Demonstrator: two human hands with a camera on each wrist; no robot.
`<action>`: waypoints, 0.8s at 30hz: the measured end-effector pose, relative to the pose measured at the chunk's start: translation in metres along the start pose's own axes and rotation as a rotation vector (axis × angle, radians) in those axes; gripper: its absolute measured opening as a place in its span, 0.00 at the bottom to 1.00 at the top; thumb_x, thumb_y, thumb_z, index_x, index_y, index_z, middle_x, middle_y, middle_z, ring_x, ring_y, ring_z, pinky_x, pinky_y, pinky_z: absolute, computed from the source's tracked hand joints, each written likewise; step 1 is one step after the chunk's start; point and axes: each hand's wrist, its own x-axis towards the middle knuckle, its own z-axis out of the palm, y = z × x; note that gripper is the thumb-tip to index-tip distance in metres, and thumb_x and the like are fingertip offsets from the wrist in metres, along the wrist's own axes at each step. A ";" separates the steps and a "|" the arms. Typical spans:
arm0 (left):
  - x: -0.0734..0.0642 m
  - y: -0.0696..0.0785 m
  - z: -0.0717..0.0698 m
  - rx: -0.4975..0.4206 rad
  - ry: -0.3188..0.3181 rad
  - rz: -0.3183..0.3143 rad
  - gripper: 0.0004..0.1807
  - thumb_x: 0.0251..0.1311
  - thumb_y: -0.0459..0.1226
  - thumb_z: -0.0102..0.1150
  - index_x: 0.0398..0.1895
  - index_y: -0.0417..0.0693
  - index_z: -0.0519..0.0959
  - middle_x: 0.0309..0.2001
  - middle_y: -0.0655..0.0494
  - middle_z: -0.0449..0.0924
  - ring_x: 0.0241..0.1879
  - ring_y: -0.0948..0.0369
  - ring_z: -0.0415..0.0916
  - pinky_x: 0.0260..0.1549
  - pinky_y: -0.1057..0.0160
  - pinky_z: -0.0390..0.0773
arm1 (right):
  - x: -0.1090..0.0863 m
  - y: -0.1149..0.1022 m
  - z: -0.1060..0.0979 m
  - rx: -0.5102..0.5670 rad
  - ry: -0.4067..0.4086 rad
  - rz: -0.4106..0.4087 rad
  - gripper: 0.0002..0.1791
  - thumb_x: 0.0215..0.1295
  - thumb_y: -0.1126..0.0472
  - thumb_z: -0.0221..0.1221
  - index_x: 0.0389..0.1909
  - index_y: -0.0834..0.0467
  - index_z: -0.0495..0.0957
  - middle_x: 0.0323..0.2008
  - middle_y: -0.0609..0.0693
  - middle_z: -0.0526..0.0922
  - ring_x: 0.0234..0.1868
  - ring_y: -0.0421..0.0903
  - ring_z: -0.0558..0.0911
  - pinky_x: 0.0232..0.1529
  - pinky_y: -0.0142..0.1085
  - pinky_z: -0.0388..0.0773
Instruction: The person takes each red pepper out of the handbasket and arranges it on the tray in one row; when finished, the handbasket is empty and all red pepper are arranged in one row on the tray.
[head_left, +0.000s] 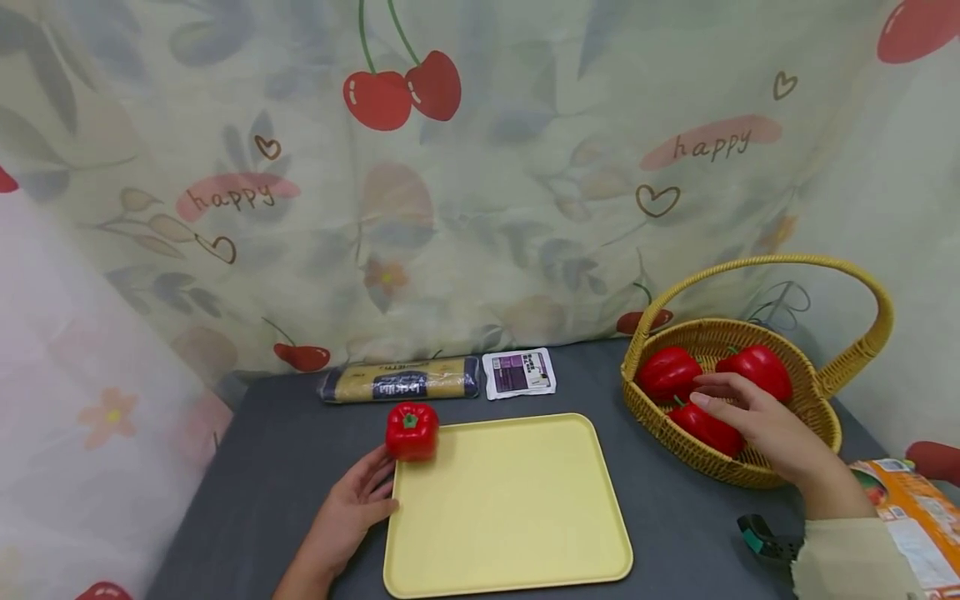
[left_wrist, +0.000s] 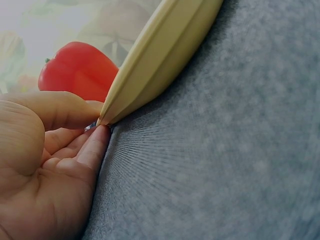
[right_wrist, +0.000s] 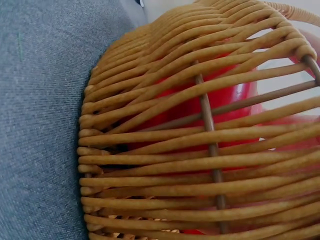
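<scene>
A yellow tray [head_left: 513, 508] lies on the dark cloth with a red bell pepper [head_left: 412, 432] on its far left corner. My left hand [head_left: 351, 505] is at the tray's left edge; in the left wrist view its thumb and fingertips pinch the rim. Several red bell peppers lie in a wicker basket [head_left: 678, 443] at the right. Over them reaches my right hand [head_left: 765, 425], with extended, slightly bent fingers above the front bell pepper [head_left: 705, 429]. Whether the fingertips touch it I cannot tell. The basket's side hides that hand in the right wrist view.
A spaghetti packet [head_left: 405, 380] and a small white-and-purple packet [head_left: 519, 372] lie behind the tray. The basket's tall handle [head_left: 761, 260] arches above it. An orange printed package [head_left: 918, 508] and a black-green strap [head_left: 761, 537] are near my right forearm.
</scene>
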 end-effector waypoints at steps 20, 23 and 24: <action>0.000 -0.002 0.000 -0.004 -0.004 -0.005 0.46 0.61 0.13 0.63 0.84 0.32 0.60 0.81 0.33 0.60 0.79 0.39 0.60 0.67 0.53 0.77 | -0.002 0.003 -0.001 0.043 -0.054 0.017 0.31 0.82 0.53 0.62 0.74 0.65 0.66 0.71 0.70 0.69 0.69 0.71 0.68 0.53 0.46 0.82; 0.000 -0.001 0.000 0.002 -0.010 0.006 0.46 0.61 0.13 0.63 0.84 0.31 0.59 0.81 0.32 0.59 0.79 0.37 0.60 0.67 0.52 0.77 | -0.003 0.003 -0.002 0.035 -0.064 0.032 0.36 0.81 0.52 0.63 0.79 0.67 0.64 0.73 0.73 0.67 0.68 0.70 0.70 0.52 0.45 0.84; 0.000 -0.001 0.000 -0.001 -0.006 0.003 0.46 0.61 0.13 0.63 0.84 0.32 0.60 0.81 0.33 0.60 0.79 0.38 0.60 0.67 0.53 0.77 | -0.004 0.003 -0.002 0.034 -0.066 0.035 0.37 0.81 0.52 0.63 0.79 0.68 0.64 0.73 0.74 0.66 0.67 0.69 0.71 0.52 0.44 0.85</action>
